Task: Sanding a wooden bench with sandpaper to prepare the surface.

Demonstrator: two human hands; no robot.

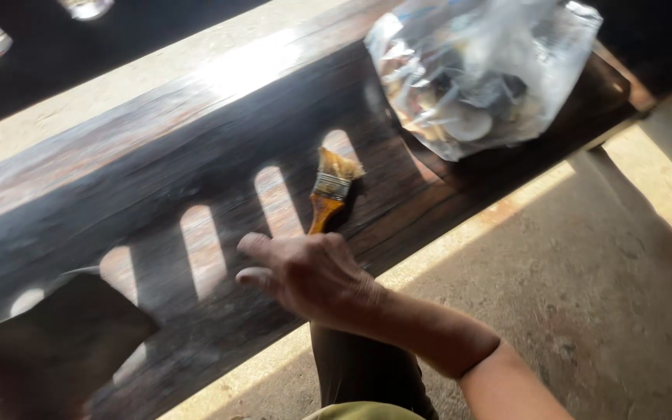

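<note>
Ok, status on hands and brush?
Right hand open, on the beam beside the brush handle. Left hand holds a dark sheet. Plastic bag beyond the brush.

My right hand rests on the dark wooden beam, fingers loosely curled and holding nothing. Just beyond it lies a paintbrush, its yellow handle pointing at my knuckles. My left hand, near left, holds a dark sheet. A clear plastic bag of odds and ends sits far right.
</note>
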